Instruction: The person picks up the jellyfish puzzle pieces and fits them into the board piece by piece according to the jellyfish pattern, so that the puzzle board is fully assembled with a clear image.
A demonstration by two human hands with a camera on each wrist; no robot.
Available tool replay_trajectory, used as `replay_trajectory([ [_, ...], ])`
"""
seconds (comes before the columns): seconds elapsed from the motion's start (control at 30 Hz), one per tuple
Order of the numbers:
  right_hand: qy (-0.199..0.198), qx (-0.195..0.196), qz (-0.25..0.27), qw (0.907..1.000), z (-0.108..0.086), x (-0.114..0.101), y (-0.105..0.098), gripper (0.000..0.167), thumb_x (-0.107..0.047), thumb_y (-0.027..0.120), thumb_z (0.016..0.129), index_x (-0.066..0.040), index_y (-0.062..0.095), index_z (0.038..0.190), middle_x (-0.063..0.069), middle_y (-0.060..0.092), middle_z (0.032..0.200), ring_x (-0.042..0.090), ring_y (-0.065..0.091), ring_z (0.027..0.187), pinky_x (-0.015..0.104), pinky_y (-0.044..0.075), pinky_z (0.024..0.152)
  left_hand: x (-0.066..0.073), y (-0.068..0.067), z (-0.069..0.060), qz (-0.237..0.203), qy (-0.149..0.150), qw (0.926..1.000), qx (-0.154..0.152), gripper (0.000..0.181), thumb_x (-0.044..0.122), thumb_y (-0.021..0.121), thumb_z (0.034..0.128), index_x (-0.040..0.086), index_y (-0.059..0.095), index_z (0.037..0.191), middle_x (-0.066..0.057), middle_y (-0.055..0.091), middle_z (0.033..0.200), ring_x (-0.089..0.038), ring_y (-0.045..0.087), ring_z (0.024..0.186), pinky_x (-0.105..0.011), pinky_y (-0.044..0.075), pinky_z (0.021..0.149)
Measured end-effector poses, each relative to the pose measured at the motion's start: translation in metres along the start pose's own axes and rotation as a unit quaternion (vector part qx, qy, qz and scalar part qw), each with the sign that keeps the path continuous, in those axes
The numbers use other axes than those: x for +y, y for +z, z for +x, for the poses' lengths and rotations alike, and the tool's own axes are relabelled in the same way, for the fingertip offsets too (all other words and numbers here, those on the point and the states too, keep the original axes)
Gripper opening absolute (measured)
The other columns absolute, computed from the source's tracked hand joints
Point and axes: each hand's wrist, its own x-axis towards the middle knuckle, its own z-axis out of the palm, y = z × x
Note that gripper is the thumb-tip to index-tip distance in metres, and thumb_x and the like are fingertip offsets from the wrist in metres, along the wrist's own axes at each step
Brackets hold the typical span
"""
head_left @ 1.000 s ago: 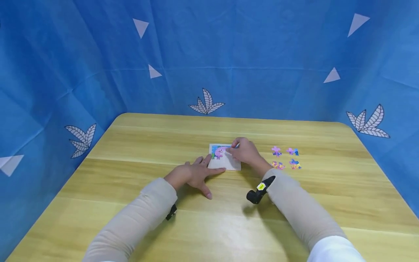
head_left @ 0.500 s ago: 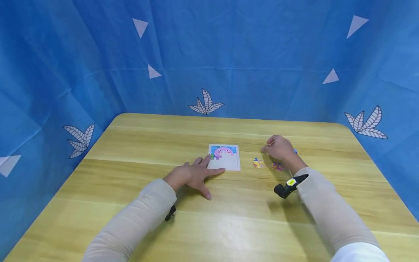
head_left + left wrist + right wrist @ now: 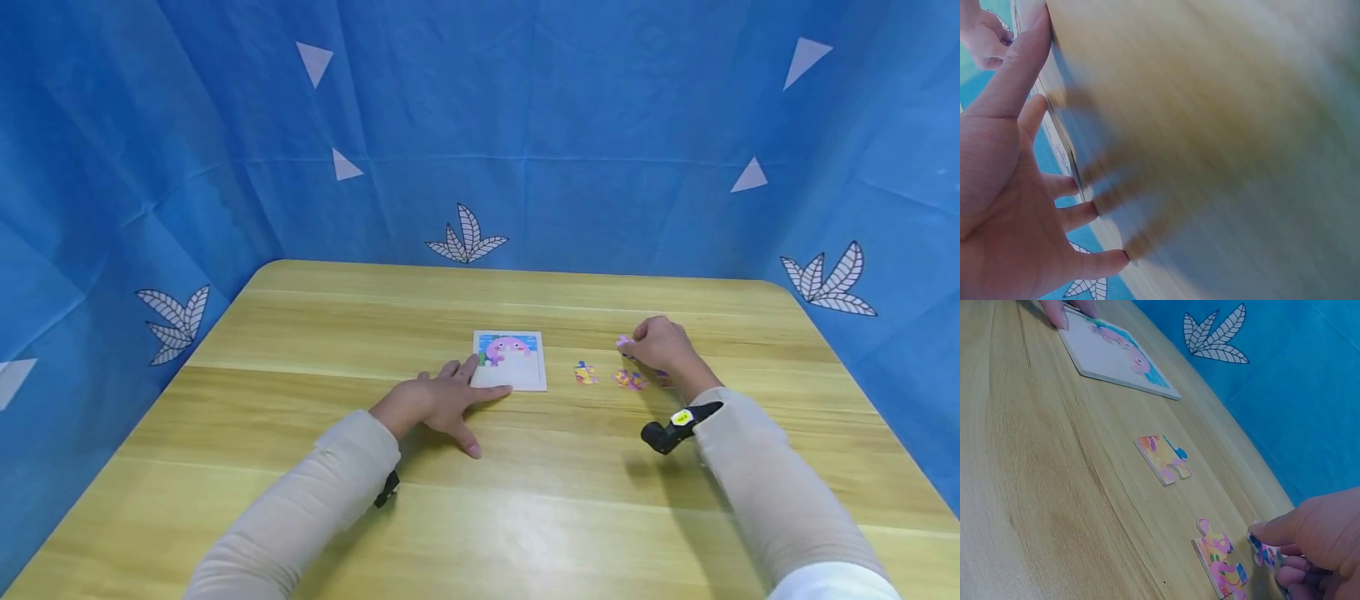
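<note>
A square puzzle board [image 3: 531,379] with a white frame lies mid-table, its upper part filled with a pink cartoon figure on blue and its lower part bare white. My left hand [image 3: 450,402] is spread, its fingertips resting on the board's left and near edges. To the right, my right hand [image 3: 670,348] pinches a pink and blue puzzle piece [image 3: 1263,553] between thumb and fingers, low over the table. A yellow puzzle piece [image 3: 585,372] lies between board and right hand. Close to that hand are more yellow-pink pieces [image 3: 1221,562]; another piece [image 3: 663,378] is partly hidden beneath it.
The wooden table [image 3: 480,517] has a rounded far edge. Behind it and along the sides hangs a blue cloth [image 3: 600,125] with white leaf and triangle prints. A black wrist camera [image 3: 675,427] sits on the right sleeve.
My right hand has left the board, where the figure's second eye now shows, and moved right to the loose pieces. One yellow piece now lies farther left. The left hand has stayed.
</note>
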Motion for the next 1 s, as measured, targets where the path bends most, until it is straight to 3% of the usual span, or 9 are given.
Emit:
replay_trajectory([
  [0.13, 0.003, -0.002, 0.008, 1.0000, 0.000, 0.000, 0.000, 0.025, -0.028, 0.061, 0.091, -0.003, 0.063, 0.086, 0.008, 0.061, 0.082, 0.020, 0.048, 0.072, 0.030, 0.040, 0.060, 0.000, 0.000, 0.000, -0.001, 0.002, 1.0000, 0.000, 0.096, 0.062, 0.071, 0.0690, 0.053, 0.013, 0.145, -0.009, -0.011, 0.159, -0.036, -0.001, 0.145, -0.066, 0.014, 0.107],
  [0.3, 0.005, -0.005, 0.008, 0.9999, 0.002, -0.002, 0.001, 0.025, -0.027, 0.060, 0.092, -0.003, 0.065, 0.085, 0.007, 0.062, 0.079, 0.021, 0.049, 0.072, 0.032, 0.040, 0.063, 0.000, 0.000, 0.001, -0.004, 0.001, 1.0000, 0.000, 0.096, 0.061, 0.071, 0.0692, 0.053, 0.013, 0.145, -0.009, -0.011, 0.159, -0.036, -0.002, 0.145, -0.066, 0.013, 0.107],
  [0.53, 0.014, -0.005, 0.029, 0.9995, 0.001, -0.004, 0.002, 0.033, -0.027, 0.061, 0.091, 0.002, 0.051, 0.105, 0.017, 0.056, 0.099, 0.027, 0.050, 0.085, 0.034, 0.042, 0.067, -0.001, 0.000, 0.001, -0.003, 0.000, 1.0000, -0.002, 0.097, 0.061, 0.071, 0.0687, 0.053, 0.012, 0.145, -0.009, -0.011, 0.159, -0.036, -0.002, 0.145, -0.066, 0.013, 0.107],
  [1.0, 0.011, 0.059, 0.063, 0.9962, 0.004, -0.002, 0.011, 0.031, -0.026, 0.061, 0.091, 0.001, 0.053, 0.103, 0.013, 0.066, 0.085, 0.023, 0.059, 0.075, 0.032, 0.040, 0.065, -0.002, 0.002, 0.002, -0.001, 0.001, 1.0000, 0.000, 0.096, 0.062, 0.071, 0.0685, 0.054, 0.012, 0.145, -0.009, -0.011, 0.159, -0.036, -0.001, 0.145, -0.066, 0.013, 0.107],
])
